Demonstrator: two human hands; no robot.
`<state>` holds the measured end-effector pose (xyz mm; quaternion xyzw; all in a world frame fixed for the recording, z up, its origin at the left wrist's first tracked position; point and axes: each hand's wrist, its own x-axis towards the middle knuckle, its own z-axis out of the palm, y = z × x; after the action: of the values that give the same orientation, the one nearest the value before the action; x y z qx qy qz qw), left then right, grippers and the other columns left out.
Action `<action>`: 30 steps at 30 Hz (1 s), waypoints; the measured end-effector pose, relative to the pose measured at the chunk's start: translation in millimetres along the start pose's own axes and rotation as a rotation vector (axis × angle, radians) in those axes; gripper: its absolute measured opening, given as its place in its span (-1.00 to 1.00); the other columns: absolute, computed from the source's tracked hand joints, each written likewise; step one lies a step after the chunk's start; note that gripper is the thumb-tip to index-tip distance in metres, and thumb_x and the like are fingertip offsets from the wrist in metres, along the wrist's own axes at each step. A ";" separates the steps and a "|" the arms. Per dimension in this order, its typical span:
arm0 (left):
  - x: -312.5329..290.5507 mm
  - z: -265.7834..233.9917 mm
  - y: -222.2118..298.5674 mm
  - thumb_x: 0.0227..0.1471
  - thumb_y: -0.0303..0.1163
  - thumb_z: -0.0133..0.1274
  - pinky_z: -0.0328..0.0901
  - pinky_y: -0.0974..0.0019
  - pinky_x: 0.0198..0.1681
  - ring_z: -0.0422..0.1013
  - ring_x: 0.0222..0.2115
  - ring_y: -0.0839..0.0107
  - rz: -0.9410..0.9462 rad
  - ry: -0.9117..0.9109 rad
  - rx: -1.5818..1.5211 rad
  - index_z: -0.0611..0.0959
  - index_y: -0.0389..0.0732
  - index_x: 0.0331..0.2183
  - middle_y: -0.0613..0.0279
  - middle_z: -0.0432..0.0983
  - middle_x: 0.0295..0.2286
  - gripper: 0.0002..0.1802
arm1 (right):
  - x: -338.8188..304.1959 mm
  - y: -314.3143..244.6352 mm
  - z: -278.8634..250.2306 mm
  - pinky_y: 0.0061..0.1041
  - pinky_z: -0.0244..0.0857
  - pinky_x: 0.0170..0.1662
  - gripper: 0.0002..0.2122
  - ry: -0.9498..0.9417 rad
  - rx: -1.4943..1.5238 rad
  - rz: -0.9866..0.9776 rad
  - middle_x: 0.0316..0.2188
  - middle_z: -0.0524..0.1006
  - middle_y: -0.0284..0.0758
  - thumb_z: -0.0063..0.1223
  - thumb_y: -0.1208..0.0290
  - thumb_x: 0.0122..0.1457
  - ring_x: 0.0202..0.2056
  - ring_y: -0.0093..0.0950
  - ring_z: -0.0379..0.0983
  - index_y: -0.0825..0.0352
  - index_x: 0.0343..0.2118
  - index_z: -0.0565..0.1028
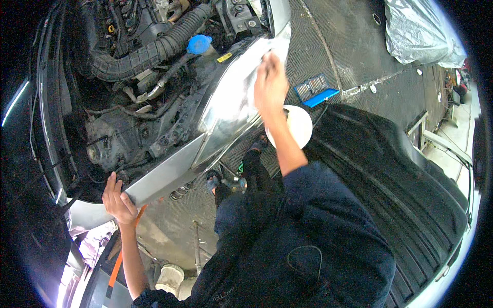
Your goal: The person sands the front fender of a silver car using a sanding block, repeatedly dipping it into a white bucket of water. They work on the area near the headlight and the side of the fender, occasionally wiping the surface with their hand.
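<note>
Over the wet-looking, shiny headlight (231, 92) of a silver car, my right hand (271, 84) presses down with bent fingers held close together. Motion blurs that hand a little, and whatever is under its fingertips is hidden. My left hand (119, 201) rests on the edge of the silver fender (164, 172), its fingers spread over the rim and holding nothing. Below my right forearm stands a white bucket (299, 126), partly covered by the arm.
The engine bay (149, 97) lies open, with a ribbed black hose (149, 59) and a blue cap (199, 44). A blue tool case (318, 91) sits open on the floor. A large black plastic liner (380, 159) lies to the right. An orange strap (117, 267) hangs at lower left.
</note>
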<state>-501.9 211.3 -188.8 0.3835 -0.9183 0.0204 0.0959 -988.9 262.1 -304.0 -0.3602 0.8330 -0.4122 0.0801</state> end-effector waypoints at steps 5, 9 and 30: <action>5.8 -0.6 3.4 0.40 -0.17 -0.35 0.31 0.01 0.07 0.48 0.01 -0.09 0.002 0.030 0.009 0.63 -0.37 -0.18 -0.09 0.56 0.01 -0.47 | 26.0 26.1 -0.3 -0.19 0.26 0.24 -0.62 0.094 0.007 -0.120 0.06 0.49 0.12 -0.10 0.34 0.34 0.13 -0.07 0.44 0.58 0.03 0.50; 6.9 -0.8 5.6 0.39 -0.19 -0.35 0.31 0.01 0.06 0.49 0.00 -0.07 -0.009 0.033 0.016 0.63 -0.39 -0.19 -0.10 0.56 0.01 -0.47 | 33.2 9.2 -9.2 -0.19 0.32 0.19 -0.70 0.107 0.031 0.024 -0.06 0.55 0.07 0.04 0.44 0.25 0.06 -0.06 0.48 0.59 -0.07 0.54; 1.1 -3.4 0.8 0.38 -0.19 -0.36 0.28 -0.02 0.08 0.47 0.01 -0.10 -0.014 0.039 0.024 0.62 -0.39 -0.16 -0.11 0.54 0.02 -0.47 | 110.5 99.9 -43.5 -0.42 0.51 -0.09 -0.63 0.174 0.591 0.467 -0.10 0.56 -0.27 -0.11 0.31 0.36 -0.23 -0.54 0.51 0.34 0.15 0.47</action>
<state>-502.7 211.5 -185.2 0.3908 -0.9132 0.0382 0.1093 -1141.5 255.8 -332.1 -0.0858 0.7416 -0.6342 0.2013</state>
